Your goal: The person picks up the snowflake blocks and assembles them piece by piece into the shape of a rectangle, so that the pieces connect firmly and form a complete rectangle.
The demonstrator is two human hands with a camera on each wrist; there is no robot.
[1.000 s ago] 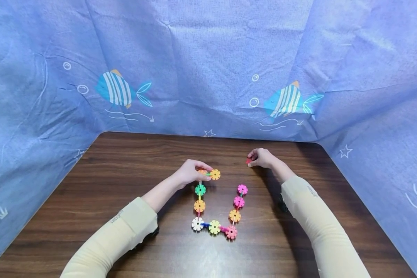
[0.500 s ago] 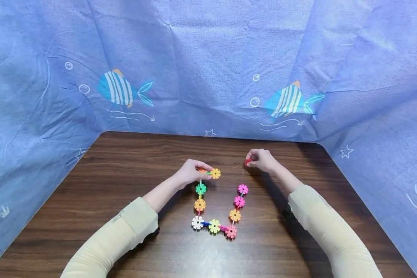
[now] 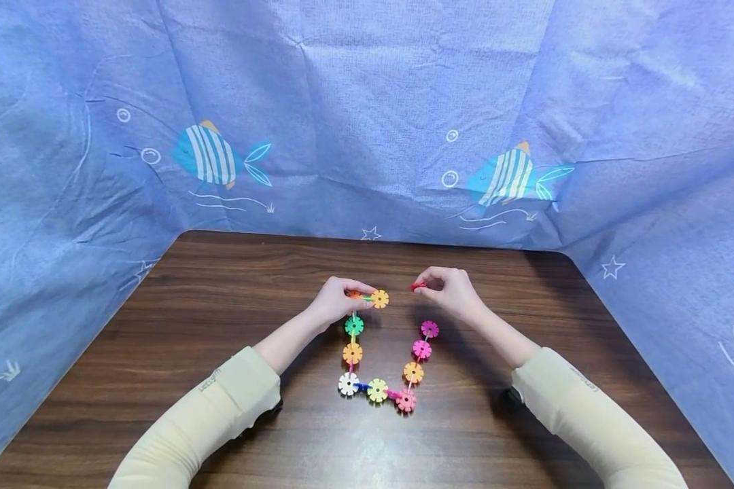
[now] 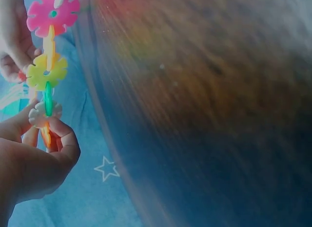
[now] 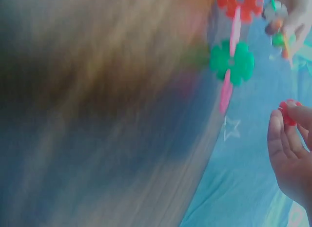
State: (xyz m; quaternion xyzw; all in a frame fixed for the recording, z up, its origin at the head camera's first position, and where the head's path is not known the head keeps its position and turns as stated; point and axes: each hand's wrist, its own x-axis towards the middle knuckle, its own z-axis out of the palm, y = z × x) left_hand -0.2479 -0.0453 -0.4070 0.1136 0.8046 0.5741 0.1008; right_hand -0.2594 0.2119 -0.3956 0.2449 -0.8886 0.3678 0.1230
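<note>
A chain of colourful notched snowflake discs (image 3: 377,390) forms a U on the table. My left hand (image 3: 333,301) pinches its far left end. Beyond those fingertips sticks out a yellow-orange disc (image 3: 380,299); a darker orange disc (image 3: 355,295) is partly hidden by the hand. Across a gap to the right, my right hand (image 3: 452,288) holds a red snowflake disc (image 3: 418,286) between thumb and fingers, apart from the chain. The right wrist view also shows this red disc (image 5: 288,112) in the fingertips. Below that hand lies the chain's other end, a magenta disc (image 3: 429,329).
The brown wooden table (image 3: 232,272) reaches back to a blue cloth curtain (image 3: 367,122) printed with fish, which also hangs at both sides. Light sleeves (image 3: 245,390) cover both forearms.
My right hand has moved left with the red disc, nearer to my left hand. The chain has shifted slightly away from me, with my left hand still holding its end.
</note>
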